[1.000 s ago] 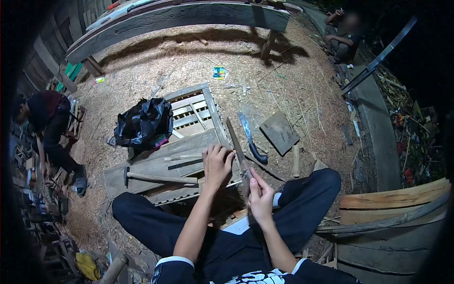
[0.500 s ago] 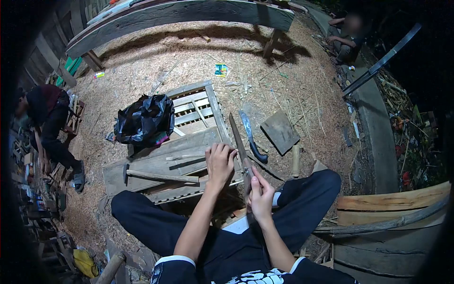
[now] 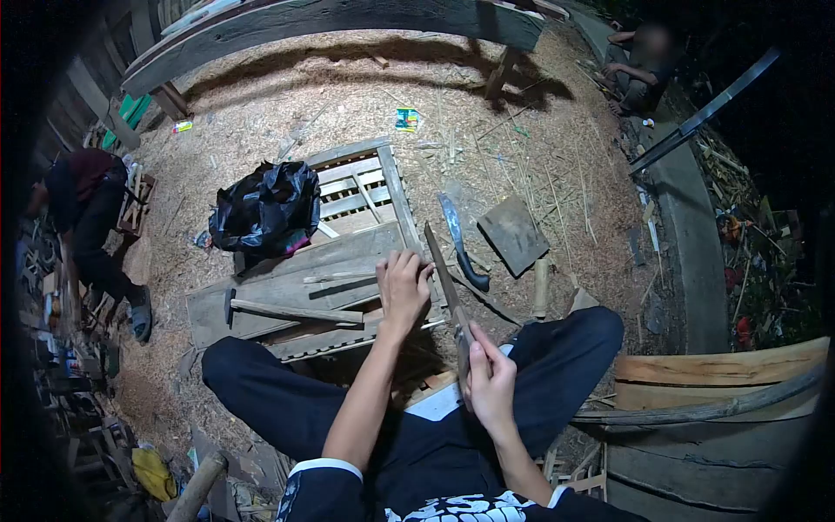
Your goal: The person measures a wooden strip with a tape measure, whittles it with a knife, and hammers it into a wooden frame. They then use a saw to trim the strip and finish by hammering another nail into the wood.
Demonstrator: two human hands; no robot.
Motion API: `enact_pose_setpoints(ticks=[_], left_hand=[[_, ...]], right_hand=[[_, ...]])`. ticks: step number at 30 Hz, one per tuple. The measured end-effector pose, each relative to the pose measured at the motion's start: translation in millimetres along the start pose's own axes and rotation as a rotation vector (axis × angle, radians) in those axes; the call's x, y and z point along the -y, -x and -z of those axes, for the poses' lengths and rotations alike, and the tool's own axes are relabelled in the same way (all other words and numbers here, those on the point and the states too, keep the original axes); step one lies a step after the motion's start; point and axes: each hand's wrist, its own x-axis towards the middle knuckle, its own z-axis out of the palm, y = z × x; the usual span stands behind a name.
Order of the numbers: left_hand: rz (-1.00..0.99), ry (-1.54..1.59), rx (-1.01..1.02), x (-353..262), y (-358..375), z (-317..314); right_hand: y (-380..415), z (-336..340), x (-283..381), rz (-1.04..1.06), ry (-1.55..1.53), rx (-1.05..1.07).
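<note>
A long narrow brown blade-like tool (image 3: pixel 447 280) points away from my lap. My right hand (image 3: pixel 490 383) is closed around its near end. Just left of the tool, my left hand (image 3: pixel 404 287) has curled fingers over the boards; whatever they hold is too small to make out. A hammer (image 3: pixel 296 311) with a wooden handle lies on the wooden boards (image 3: pixel 209 317) left of my left hand. Beyond my hands, a knife (image 3: pixel 454 230) with a dark handle rests on the ground beside a square wooden block (image 3: pixel 513 237).
A black plastic bag (image 3: pixel 265 213) sits on the slatted wooden frame (image 3: pixel 396 191). A long bench (image 3: pixel 330 36) crosses the far side. One person (image 3: pixel 91 217) bends at the left; another (image 3: pixel 639 70) sits at the far right. Planks (image 3: pixel 713 396) lie at my right.
My right hand has moved nearer to me and slightly right, with the near end of the tool. My left hand has hardly moved. The person at the left has shifted slightly.
</note>
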Motion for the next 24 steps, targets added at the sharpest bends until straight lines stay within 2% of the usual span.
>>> enact_pose_setpoints(ticks=[3, 5, 10, 14, 18, 21, 22, 23, 24], left_hand=[[-0.024, -0.010, -0.006, -3, -5, -2], [-0.005, 0.024, 0.019, -3, -4, 1], [0.002, -0.011, 0.011, -1, -4, -1], [0.006, 0.020, 0.012, -1, -4, -2], [0.015, 0.001, -0.008, -3, -5, -2], [0.007, 0.020, 0.011, -4, -3, 0], [0.003, 0.028, 0.010, -2, -3, 0], [-0.002, 0.026, 0.012, -3, -2, -1], [-0.002, 0.017, 0.001, -3, -4, -1]], right_hand=[[-34, -11, -7, 0.040, 0.043, 0.004], [-62, -34, 5, -0.006, 0.014, 0.014], [-6, -1, 0, 0.009, 0.015, -0.008], [-69, -35, -3, 0.007, -0.025, -0.001], [-6, -3, -1, 0.068, 0.043, -0.006], [-43, -14, -7, 0.052, 0.156, 0.006], [-60, -30, 8, -0.070, 0.051, 0.006], [-71, -34, -5, 0.018, -0.026, -0.011], [-59, -27, 1, -0.013, 0.026, 0.010]])
